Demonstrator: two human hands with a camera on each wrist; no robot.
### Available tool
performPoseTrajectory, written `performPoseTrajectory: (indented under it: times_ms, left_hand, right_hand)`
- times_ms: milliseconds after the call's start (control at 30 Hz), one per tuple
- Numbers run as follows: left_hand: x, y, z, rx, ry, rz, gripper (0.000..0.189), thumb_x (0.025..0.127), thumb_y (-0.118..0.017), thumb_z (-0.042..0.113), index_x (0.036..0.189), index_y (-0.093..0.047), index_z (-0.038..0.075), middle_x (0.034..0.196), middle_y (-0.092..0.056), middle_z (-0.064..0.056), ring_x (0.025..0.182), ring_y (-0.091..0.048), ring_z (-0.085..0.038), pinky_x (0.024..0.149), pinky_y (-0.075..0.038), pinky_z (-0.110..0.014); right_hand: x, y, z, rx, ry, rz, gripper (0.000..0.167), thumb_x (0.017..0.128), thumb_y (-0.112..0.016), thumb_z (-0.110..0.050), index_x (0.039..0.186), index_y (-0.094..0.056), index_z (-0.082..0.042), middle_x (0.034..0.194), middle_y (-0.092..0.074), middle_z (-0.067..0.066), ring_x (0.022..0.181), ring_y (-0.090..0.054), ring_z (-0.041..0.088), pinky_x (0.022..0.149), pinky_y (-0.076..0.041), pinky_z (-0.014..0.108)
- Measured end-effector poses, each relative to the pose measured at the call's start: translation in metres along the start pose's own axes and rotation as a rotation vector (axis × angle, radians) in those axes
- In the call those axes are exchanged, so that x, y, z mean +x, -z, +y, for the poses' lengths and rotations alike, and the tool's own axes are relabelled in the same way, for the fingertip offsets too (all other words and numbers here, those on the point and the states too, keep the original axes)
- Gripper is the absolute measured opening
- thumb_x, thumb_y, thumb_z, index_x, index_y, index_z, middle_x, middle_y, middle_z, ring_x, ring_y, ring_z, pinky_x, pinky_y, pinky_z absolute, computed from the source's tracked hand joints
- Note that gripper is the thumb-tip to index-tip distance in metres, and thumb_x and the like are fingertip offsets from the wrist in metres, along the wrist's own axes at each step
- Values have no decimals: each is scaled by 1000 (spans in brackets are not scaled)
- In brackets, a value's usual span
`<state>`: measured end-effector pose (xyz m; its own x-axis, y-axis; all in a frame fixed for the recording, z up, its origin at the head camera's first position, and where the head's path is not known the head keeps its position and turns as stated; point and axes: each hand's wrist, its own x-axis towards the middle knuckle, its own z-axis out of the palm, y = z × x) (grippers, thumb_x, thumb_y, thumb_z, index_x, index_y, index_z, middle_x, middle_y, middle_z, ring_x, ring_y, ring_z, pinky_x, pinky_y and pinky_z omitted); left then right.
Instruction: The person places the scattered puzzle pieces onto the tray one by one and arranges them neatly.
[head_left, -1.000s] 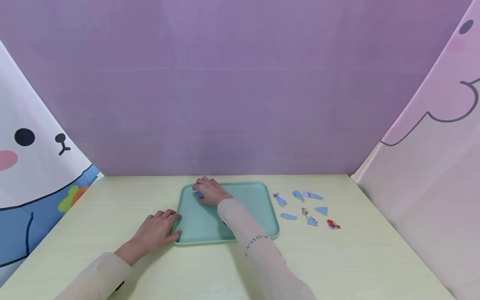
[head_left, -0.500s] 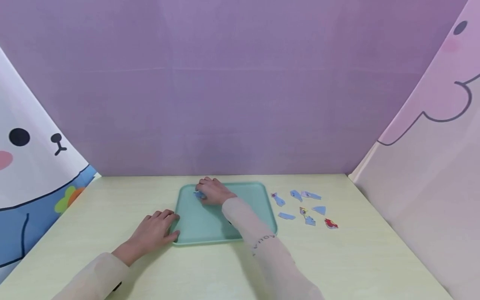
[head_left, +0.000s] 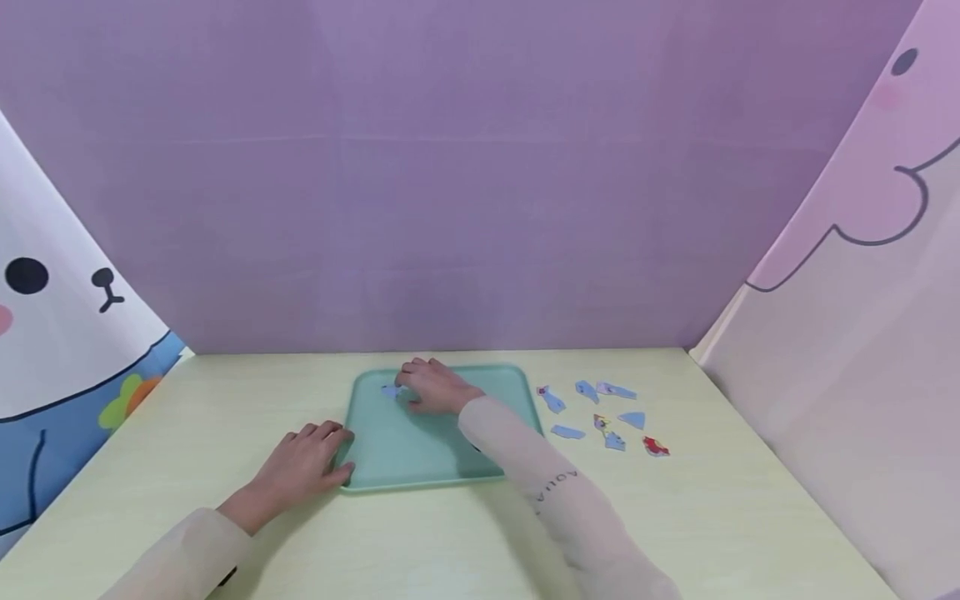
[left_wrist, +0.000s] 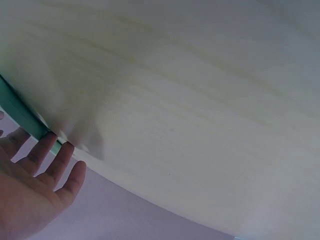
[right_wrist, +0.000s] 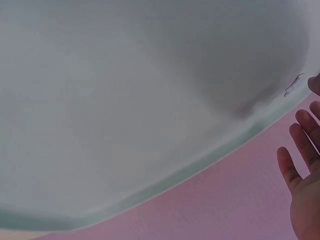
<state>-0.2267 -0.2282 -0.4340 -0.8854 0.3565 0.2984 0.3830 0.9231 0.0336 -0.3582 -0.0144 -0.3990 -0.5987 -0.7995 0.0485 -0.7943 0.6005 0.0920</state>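
Observation:
A pale green tray (head_left: 390, 463) lies on the table. Inside, near its far left corner, is a small blue puzzle piece (head_left: 390, 391). Just to the right of that piece, over the tray, is my right hand (head_left: 437, 388), its fingertips close to the piece's edge. In the right wrist view, the fingers of that hand (right_wrist: 307, 145) are extended and spread. My left hand (head_left: 306, 460) rests at the tray's left rim, fingers spread and loosely bent. The left wrist view has its fingertips against the green tray edge (left_wrist: 22, 112).
Right of the tray lie several loose puzzle pieces, among them a red one (head_left: 656, 447), a blue wedge (head_left: 632, 419) and a long blue one (head_left: 568, 432). A purple cloth (head_left: 480, 183) hangs behind the table, with printed cloths at both sides.
My right hand has eased right, off the blue puzzle piece, so more of it shows on the tray. The left hand stays at the rim. The head view has shifted slightly.

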Motion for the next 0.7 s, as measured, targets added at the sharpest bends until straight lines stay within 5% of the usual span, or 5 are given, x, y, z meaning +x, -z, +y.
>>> performPoseTrajectory:
  times_ms: [700]
  left_hand:
    - [0, 1, -1, -4, -16, 12, 42, 79, -65, 37, 110, -61, 8, 110, -60, -10, 96, -58, -31, 72, -48, -51]
  right_hand:
    - [-52, 3, 17, -84, 58, -6, 35, 86, -61, -30, 119, -58, -18, 114, -58, -5, 112, -52, 13, 101, -38, 40]
